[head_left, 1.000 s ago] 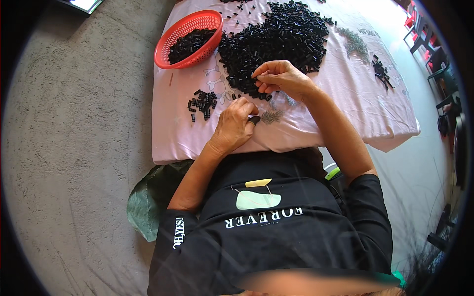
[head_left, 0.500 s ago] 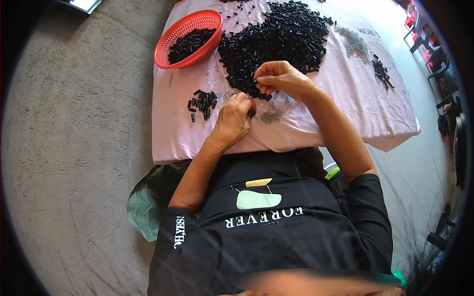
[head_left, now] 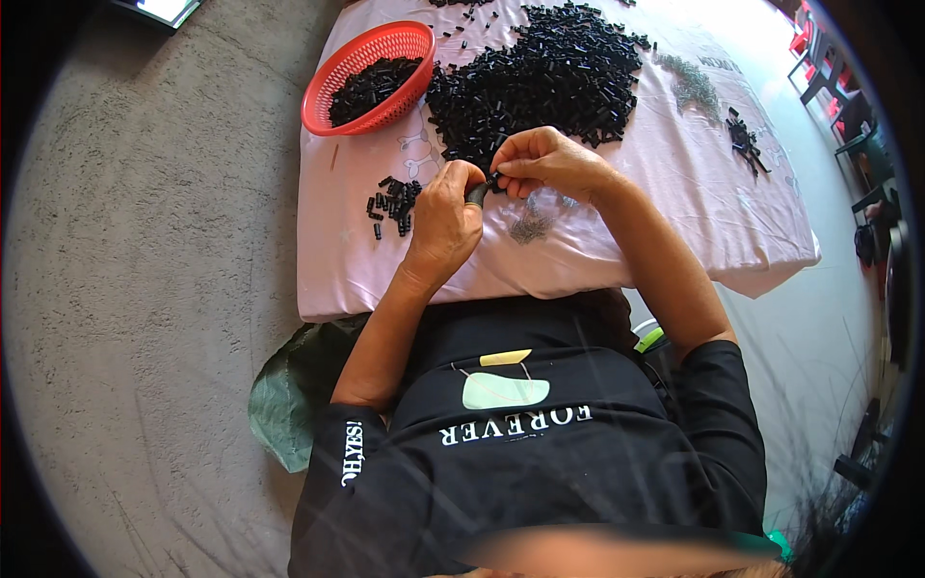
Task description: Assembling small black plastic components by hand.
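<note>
My left hand (head_left: pixel 443 222) is closed around a dark, rounded tool (head_left: pixel 476 196), mostly covered by the fingers, so its kind is unclear. My right hand (head_left: pixel 557 164) pinches a small black tubular piece (head_left: pixel 494 180) between thumb and forefinger. The two hands meet at the near edge of a large pile of small black tubular pieces (head_left: pixel 540 77), the piece held against or very close to the tool's end. Beside my left hand lies a smaller group of black pieces (head_left: pixel 387 207). Below my right hand is a little heap of fine metal bits (head_left: pixel 529 227), perhaps springs.
A red plastic basket (head_left: pixel 416 92) holding black pieces stands at the table's far left. The pink cloth (head_left: pixel 617 250) covers the table. Toward the right lie another heap of fine metal bits (head_left: pixel 690 83) and a few black parts (head_left: pixel 744 141). Chairs (head_left: pixel 819 67) stand beyond.
My left hand has lifted and turned, bringing the dark tool up to my right hand. My right hand has come slightly down and left from the pile with the black piece.
</note>
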